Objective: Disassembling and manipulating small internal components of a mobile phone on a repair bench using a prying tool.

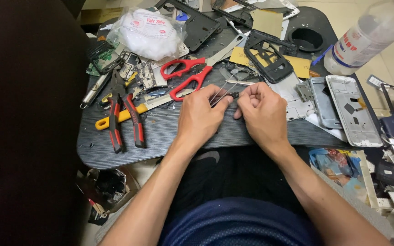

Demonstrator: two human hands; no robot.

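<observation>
Dark wood-grain tabletop (169, 132), cluttered beneath both hands (231, 114)

A dark, wood-grained table (169, 130) with rounded corners carries the clutter. Toward nine o'clock lie red-handled pliers (125, 115) across a yellow-handled tool (115, 118); near the centre, red-handled scissors (192, 73) point toward one o'clock. At eleven o'clock sits a white plastic bag (147, 34), at twelve a black phone frame (270, 57), and at three o'clock a silver phone housing (353, 109).
</observation>
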